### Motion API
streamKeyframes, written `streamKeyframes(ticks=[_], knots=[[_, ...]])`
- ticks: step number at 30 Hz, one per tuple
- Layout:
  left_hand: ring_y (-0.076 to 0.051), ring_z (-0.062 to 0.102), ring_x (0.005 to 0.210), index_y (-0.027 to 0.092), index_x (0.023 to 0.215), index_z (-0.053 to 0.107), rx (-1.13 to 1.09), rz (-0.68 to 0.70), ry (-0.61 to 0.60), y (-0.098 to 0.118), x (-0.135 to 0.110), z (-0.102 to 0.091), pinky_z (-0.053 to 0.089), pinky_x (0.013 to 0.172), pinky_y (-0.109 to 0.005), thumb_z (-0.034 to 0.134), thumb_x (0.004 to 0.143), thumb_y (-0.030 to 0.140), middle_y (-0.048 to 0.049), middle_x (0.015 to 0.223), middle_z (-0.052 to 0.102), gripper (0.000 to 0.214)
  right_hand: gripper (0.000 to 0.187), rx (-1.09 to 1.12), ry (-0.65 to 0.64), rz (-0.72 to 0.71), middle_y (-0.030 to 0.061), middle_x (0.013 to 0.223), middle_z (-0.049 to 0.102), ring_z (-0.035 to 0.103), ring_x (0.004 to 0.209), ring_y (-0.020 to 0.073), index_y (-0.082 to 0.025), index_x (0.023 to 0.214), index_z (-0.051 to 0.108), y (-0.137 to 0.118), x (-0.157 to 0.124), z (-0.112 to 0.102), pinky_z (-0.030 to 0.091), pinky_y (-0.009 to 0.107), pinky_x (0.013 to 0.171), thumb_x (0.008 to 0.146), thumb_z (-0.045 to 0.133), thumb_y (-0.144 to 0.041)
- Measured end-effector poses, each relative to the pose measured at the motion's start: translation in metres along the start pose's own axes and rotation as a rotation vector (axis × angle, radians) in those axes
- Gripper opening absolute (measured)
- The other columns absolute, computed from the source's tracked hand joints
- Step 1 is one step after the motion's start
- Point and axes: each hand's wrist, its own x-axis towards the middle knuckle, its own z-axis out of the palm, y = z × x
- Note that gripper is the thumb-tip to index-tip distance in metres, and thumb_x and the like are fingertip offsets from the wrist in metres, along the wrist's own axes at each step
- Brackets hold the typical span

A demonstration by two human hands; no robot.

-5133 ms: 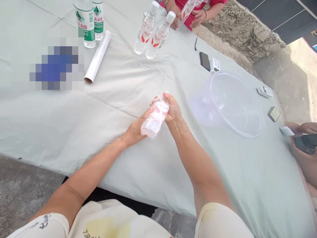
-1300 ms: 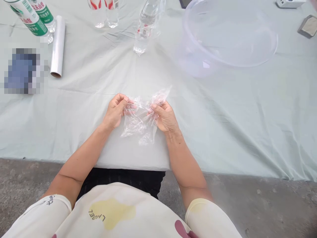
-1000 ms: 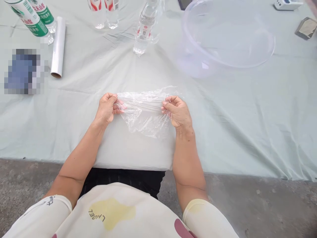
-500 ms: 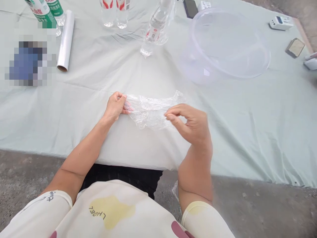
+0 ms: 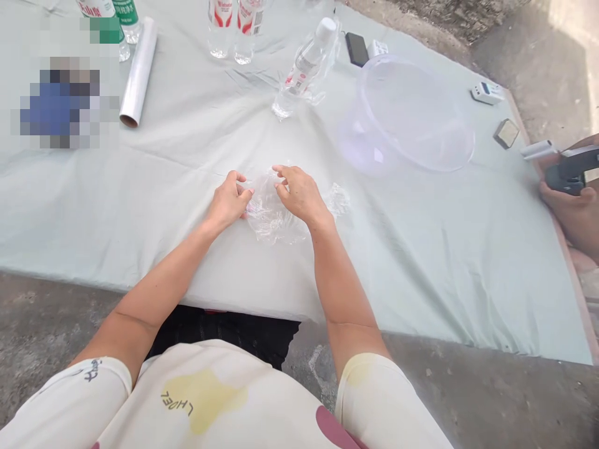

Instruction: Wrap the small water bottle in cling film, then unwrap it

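A crumpled sheet of clear plastic wrap (image 5: 274, 218) lies on the pale green tablecloth (image 5: 421, 249) near the front edge. My left hand (image 5: 229, 202) pinches its left end with curled fingers. My right hand (image 5: 299, 193) rests on top of the wrap, fingers bent and pinching it near the left hand. A loose end of wrap (image 5: 337, 198) sticks out to the right of my right wrist.
A tilted water bottle (image 5: 306, 65) stands behind the wrap, two upright bottles (image 5: 234, 28) farther back. A wrap roll (image 5: 138, 72) lies at back left. A clear plastic basin (image 5: 412, 115) sits at right. Small devices (image 5: 486, 93) and another person's hand (image 5: 568, 206) are at the right edge.
The wrap was stretched between both hands, then my right hand let go, lifted, and came down again on the wrap close to the left hand. The wrap is bunched now.
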Motion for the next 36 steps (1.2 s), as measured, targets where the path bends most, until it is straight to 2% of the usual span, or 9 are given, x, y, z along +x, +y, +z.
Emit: streamKeyframes(ticks=[4, 8, 14, 18, 24, 28, 31, 33, 36], knots=[[-0.028, 0.056, 0.108, 0.022, 0.111, 0.06, 0.26, 0.386, 0.157, 0.007, -0.008, 0.004, 0.044, 0.089, -0.036, 0.073, 0.076, 0.02, -0.0113, 0.118, 0.058, 0.037, 0.057, -0.076, -0.126, -0.049, 0.0147, 0.148, 0.049, 0.043, 0.138, 0.0348, -0.02, 0.145, 0.047, -0.002, 0.008, 0.011, 0.035, 0.055, 0.113, 0.09, 0.056, -0.026], [-0.03, 0.053, 0.112, 0.021, 0.089, 0.064, 0.478, 0.607, -0.065, 0.007, -0.005, 0.011, 0.035, 0.099, -0.042, 0.056, 0.082, 0.012, -0.0115, 0.106, 0.064, 0.013, 0.065, -0.104, -0.215, -0.073, 0.0145, 0.157, 0.036, 0.027, 0.148, 0.0365, -0.024, 0.149, 0.041, -0.001, 0.005, 0.014, 0.026, 0.064, 0.116, 0.088, 0.06, -0.035], [-0.028, 0.061, 0.09, 0.02, 0.074, 0.064, 0.644, 0.58, -0.354, -0.002, 0.002, 0.002, 0.035, 0.095, -0.045, 0.054, 0.076, 0.011, -0.0081, 0.079, 0.061, 0.014, 0.09, -0.041, -0.374, -0.092, 0.0121, 0.165, 0.022, 0.011, 0.154, 0.0341, -0.027, 0.155, 0.03, 0.011, 0.007, 0.003, 0.018, 0.06, 0.121, 0.077, 0.072, -0.039], [-0.029, 0.061, 0.109, 0.018, 0.076, 0.068, 0.89, 0.633, -0.583, 0.009, -0.008, -0.028, 0.031, 0.103, -0.052, 0.052, 0.082, 0.016, -0.0126, 0.115, 0.065, 0.017, 0.114, -0.061, -0.459, -0.103, 0.0118, 0.167, 0.011, 0.003, 0.155, 0.034, -0.029, 0.159, 0.017, 0.013, 0.008, -0.004, 0.014, 0.058, 0.122, 0.067, 0.081, -0.051], [-0.033, 0.037, 0.143, 0.021, 0.11, 0.072, 1.152, 0.582, -0.82, 0.029, -0.033, -0.066, 0.027, 0.112, -0.055, 0.056, 0.091, 0.025, -0.0169, 0.151, 0.045, 0.025, 0.123, -0.235, -0.5, -0.007, 0.0146, 0.168, -0.003, -0.007, 0.154, 0.0346, -0.031, 0.16, 0.007, -0.013, 0.003, 0.0, 0.006, 0.057, 0.122, 0.066, 0.079, -0.066], [-0.034, 0.028, 0.149, 0.03, 0.102, 0.077, 1.09, 0.384, -1.023, 0.051, -0.036, -0.085, 0.025, 0.116, -0.053, 0.062, 0.089, 0.034, -0.0073, 0.157, 0.041, 0.02, 0.133, -0.331, -0.506, 0.036, 0.0187, 0.166, -0.011, -0.013, 0.152, 0.0414, -0.035, 0.16, 0.002, -0.025, 0.001, 0.012, 0.004, 0.069, 0.116, 0.058, 0.078, -0.075], [-0.03, 0.044, 0.141, 0.033, 0.104, 0.077, 0.855, 0.231, -1.193, 0.075, -0.018, -0.096, 0.039, 0.108, -0.038, 0.064, 0.087, 0.043, -0.0023, 0.149, 0.053, 0.023, 0.137, -0.367, -0.52, 0.05, 0.0196, 0.165, -0.015, -0.018, 0.15, 0.0439, -0.036, 0.159, 0.001, -0.027, 0.003, 0.018, 0.003, 0.073, 0.113, 0.054, 0.079, -0.077], [-0.025, 0.056, 0.128, 0.031, 0.113, 0.073, 0.671, 0.196, -1.11, 0.086, 0.009, -0.097, 0.044, 0.101, -0.032, 0.064, 0.087, 0.044, -0.0024, 0.137, 0.063, 0.03, 0.14, -0.371, -0.519, 0.053, 0.0199, 0.165, -0.017, -0.019, 0.149, 0.045, -0.037, 0.159, 0.0, -0.028, 0.004, 0.02, 0.003, 0.074, 0.112, 0.052, 0.08, -0.076], [-0.023, 0.062, 0.113, 0.024, 0.108, 0.071, 0.512, 0.174, -0.648, 0.087, 0.069, -0.086, 0.046, 0.095, -0.032, 0.064, 0.084, 0.041, -0.0037, 0.117, 0.071, 0.029, 0.141, -0.364, -0.513, 0.051, 0.0221, 0.164, -0.016, -0.019, 0.149, 0.0457, -0.037, 0.159, 0.001, -0.028, 0.005, 0.02, 0.003, 0.075, 0.111, 0.05, 0.081, -0.076]])
